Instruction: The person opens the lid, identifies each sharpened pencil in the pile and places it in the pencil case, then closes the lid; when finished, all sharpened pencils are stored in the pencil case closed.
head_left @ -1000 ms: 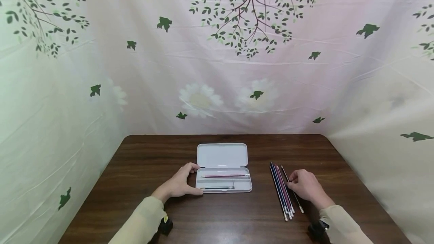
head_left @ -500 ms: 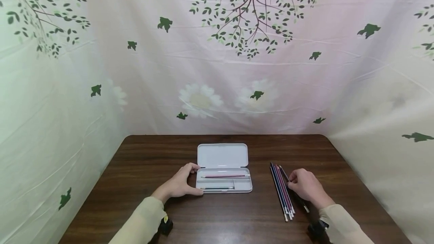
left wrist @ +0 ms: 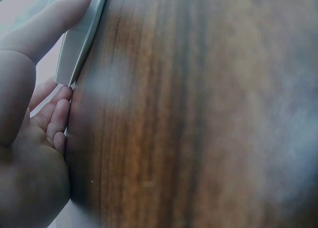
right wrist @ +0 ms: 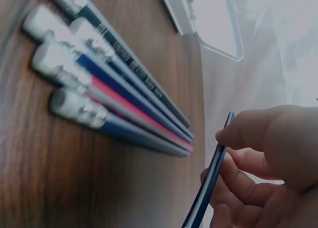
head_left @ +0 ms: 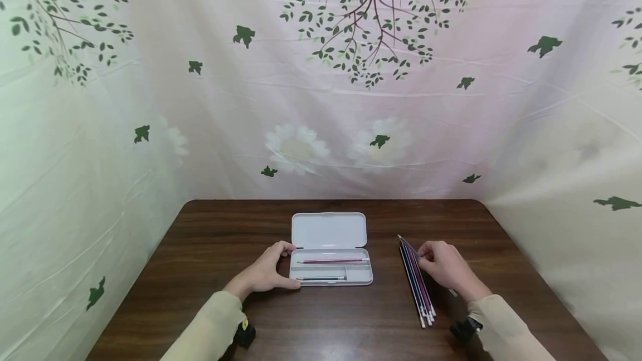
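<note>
A white pencil case [head_left: 359, 275] lies with its lid [head_left: 329, 230] raised back. My left hand [head_left: 268, 269] holds its left end, thumb at the front edge and fingers at the back corner; in the left wrist view the thumb [left wrist: 54, 22] overlaps the case's side. Inside lie a reddish pencil [head_left: 333, 261] and a dark pencil [head_left: 321, 278]. To the right, my right hand [head_left: 446, 267] pinches a dark blue pencil [right wrist: 203, 195] between thumb and fingers, its point angled over the far end of several loose pencils [head_left: 418, 288]. Those lie side by side, white erasers toward me.
The dark wooden table [head_left: 225, 227] ends at a rounded back edge. A cloth curtain [head_left: 321, 99] printed with leaves and flowers hangs behind it and on both sides. A black wrist device [head_left: 466, 328] sits at the right cuff.
My right hand has lifted the outer pencil off the table and shifted it left, its point now reaching over the loose pencils' far ends. The left hand and case stay put.
</note>
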Action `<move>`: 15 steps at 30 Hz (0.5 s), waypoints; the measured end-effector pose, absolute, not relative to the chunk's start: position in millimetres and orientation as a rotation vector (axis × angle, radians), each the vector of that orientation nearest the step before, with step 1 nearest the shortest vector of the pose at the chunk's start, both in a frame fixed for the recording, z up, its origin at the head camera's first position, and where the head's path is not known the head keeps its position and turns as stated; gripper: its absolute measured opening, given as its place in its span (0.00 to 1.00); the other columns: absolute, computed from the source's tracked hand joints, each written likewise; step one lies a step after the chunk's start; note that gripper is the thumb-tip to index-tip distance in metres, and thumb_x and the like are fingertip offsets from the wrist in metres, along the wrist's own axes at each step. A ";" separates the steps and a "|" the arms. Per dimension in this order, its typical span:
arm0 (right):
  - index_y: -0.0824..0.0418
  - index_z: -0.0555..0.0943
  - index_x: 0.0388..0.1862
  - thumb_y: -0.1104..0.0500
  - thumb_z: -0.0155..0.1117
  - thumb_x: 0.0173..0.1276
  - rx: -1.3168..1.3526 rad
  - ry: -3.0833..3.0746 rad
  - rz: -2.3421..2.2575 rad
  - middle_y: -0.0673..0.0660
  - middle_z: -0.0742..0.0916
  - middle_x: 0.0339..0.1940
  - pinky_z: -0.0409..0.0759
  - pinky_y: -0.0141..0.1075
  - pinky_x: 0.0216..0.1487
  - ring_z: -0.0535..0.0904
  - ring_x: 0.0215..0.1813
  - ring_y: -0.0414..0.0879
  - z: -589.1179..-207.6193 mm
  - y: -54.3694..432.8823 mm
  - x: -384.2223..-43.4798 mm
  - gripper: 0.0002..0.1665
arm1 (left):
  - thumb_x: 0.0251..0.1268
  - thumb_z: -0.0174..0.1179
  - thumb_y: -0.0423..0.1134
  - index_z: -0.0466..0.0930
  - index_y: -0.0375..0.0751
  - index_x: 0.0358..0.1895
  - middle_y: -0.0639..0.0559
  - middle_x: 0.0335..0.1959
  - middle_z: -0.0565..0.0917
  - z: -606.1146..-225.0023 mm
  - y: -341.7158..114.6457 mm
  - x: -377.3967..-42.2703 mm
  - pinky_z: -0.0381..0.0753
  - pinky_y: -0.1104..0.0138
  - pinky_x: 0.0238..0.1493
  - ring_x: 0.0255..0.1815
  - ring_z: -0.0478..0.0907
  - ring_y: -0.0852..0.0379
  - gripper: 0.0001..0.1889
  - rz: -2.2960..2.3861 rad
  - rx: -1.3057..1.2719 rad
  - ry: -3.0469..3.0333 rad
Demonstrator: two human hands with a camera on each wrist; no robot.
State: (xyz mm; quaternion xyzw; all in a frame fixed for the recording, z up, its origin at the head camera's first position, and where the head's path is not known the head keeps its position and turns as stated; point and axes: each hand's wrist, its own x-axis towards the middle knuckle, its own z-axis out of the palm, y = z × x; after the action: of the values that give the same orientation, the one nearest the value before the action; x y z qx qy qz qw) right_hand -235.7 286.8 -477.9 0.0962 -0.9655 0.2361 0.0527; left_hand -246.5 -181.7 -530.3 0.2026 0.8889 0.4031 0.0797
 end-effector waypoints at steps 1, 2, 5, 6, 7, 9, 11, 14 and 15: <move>0.64 0.86 0.37 0.64 0.69 0.63 0.305 -2.933 0.722 0.51 0.86 0.29 0.78 0.42 0.35 0.78 0.31 0.44 -477.3 284.7 -235.9 0.05 | 0.51 0.81 0.57 0.68 0.46 0.71 0.49 0.64 0.73 -530.6 -181.7 -246.3 0.66 0.47 0.71 0.67 0.67 0.50 0.46 1.207 0.604 2.657; 0.63 0.86 0.37 0.64 0.69 0.64 0.317 -2.929 0.727 0.51 0.86 0.29 0.78 0.41 0.35 0.78 0.31 0.44 -477.2 282.9 -236.6 0.04 | 0.51 0.81 0.57 0.68 0.45 0.71 0.48 0.64 0.73 -530.7 -181.8 -246.0 0.66 0.47 0.71 0.67 0.67 0.50 0.46 1.208 0.604 2.656; 0.63 0.86 0.38 0.65 0.69 0.65 0.361 -2.917 0.746 0.51 0.86 0.29 0.78 0.41 0.35 0.78 0.32 0.43 -476.6 276.9 -238.5 0.04 | 0.52 0.81 0.57 0.68 0.45 0.71 0.48 0.64 0.73 -530.4 -182.0 -245.3 0.66 0.46 0.71 0.67 0.66 0.50 0.46 1.212 0.601 2.654; 0.63 0.86 0.38 0.65 0.69 0.65 0.374 -2.915 0.749 0.51 0.86 0.30 0.78 0.41 0.35 0.78 0.32 0.43 -476.5 274.8 -239.2 0.04 | 0.52 0.81 0.56 0.68 0.45 0.71 0.48 0.64 0.73 -530.2 -182.0 -244.9 0.66 0.46 0.71 0.67 0.67 0.49 0.46 1.212 0.602 2.655; 0.62 0.86 0.38 0.65 0.69 0.65 0.389 -2.912 0.749 0.50 0.86 0.30 0.79 0.41 0.35 0.78 0.32 0.43 -476.5 272.8 -239.7 0.04 | 0.52 0.81 0.56 0.68 0.45 0.71 0.48 0.64 0.73 -530.1 -182.0 -244.9 0.66 0.46 0.71 0.68 0.67 0.49 0.46 1.212 0.602 2.655; 0.62 0.86 0.39 0.66 0.69 0.65 0.427 -2.901 0.748 0.50 0.87 0.30 0.79 0.40 0.35 0.79 0.33 0.42 -476.3 268.5 -241.0 0.04 | 0.52 0.81 0.56 0.68 0.45 0.71 0.48 0.64 0.73 -529.9 -182.0 -245.0 0.66 0.46 0.71 0.67 0.67 0.49 0.46 1.211 0.603 2.657; 0.61 0.86 0.39 0.66 0.68 0.65 0.455 -2.896 0.744 0.49 0.86 0.30 0.79 0.39 0.35 0.78 0.32 0.41 -475.7 263.6 -241.9 0.04 | 0.52 0.82 0.56 0.68 0.45 0.70 0.48 0.64 0.73 -529.7 -181.9 -245.1 0.66 0.46 0.71 0.67 0.67 0.50 0.45 1.212 0.605 2.657; 0.60 0.86 0.39 0.65 0.68 0.66 0.490 -2.893 0.752 0.48 0.86 0.30 0.78 0.37 0.34 0.78 0.32 0.40 -473.7 254.5 -243.1 0.04 | 0.51 0.82 0.56 0.68 0.45 0.70 0.49 0.63 0.73 -529.1 -181.7 -244.9 0.66 0.47 0.71 0.67 0.67 0.50 0.45 1.213 0.610 2.660; 0.60 0.86 0.39 0.65 0.68 0.66 0.498 -2.895 0.756 0.48 0.85 0.30 0.77 0.37 0.33 0.77 0.31 0.40 -473.4 251.2 -243.9 0.04 | 0.51 0.82 0.56 0.69 0.45 0.70 0.49 0.63 0.73 -529.0 -181.7 -244.9 0.66 0.47 0.71 0.67 0.67 0.50 0.45 1.213 0.609 2.659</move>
State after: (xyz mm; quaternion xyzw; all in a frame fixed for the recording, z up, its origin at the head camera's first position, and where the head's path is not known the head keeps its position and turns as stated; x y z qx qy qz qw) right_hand -243.9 251.2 -473.4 0.1640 -0.9530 0.2488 0.0543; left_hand -244.9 -181.7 -529.0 0.2034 0.8880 0.4051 0.0777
